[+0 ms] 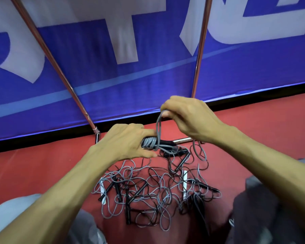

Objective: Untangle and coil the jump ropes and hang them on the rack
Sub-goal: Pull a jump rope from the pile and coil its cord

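Clearly mid-coil: the left hand [123, 143] grips a bundle of grey plastic jump rope [148, 142] wound round its black handles [166, 143]. It holds the bundle level so the right hand [188, 117], pinching a raised loop of the same cord [158, 127], can lay another turn. The other grey and black ropes [153, 191] lie tangled on the red floor [42, 169], in no container, below the chrome tube rack [201, 50].

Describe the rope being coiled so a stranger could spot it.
Below the big blue banner, on the red floor, lies a tangled pile of ropes. Just above it, the left hand grips a grey rope wound in tight turns, a black handle sticking out, its free loop pinched by the right hand. It alone is off the floor and neatly wrapped.
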A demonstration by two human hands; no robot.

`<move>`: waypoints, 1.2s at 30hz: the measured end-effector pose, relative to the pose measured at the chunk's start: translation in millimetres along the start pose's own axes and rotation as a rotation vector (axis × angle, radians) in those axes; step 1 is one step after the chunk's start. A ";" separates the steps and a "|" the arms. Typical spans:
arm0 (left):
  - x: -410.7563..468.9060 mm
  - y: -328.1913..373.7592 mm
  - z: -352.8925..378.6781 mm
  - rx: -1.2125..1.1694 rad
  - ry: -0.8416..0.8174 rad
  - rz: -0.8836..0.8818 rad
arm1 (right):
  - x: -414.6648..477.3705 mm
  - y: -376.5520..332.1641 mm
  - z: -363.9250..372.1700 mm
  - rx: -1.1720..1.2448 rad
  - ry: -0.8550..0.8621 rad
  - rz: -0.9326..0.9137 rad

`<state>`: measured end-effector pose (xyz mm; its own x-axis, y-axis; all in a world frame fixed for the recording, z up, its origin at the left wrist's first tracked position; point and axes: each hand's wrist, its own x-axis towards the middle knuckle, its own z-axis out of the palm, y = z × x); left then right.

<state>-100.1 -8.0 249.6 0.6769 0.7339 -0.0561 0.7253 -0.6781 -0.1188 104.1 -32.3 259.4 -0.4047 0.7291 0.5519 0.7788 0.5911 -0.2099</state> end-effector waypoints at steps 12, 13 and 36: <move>-20.1 14.1 -14.4 -0.296 0.301 -0.092 | 6.4 21.6 11.7 0.230 0.159 0.318; -21.8 12.2 -17.3 -0.382 0.325 -0.124 | 6.2 22.9 12.4 0.234 0.145 0.338; -12.1 -12.9 -14.2 -0.557 0.374 -0.427 | -6.5 -19.4 12.9 -0.069 -0.370 0.091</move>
<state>-115.8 -8.6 265.9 0.2513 0.9399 0.2310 0.8210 -0.3334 0.4635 85.5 -44.1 249.4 -0.4679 0.8603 0.2024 0.8450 0.5026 -0.1827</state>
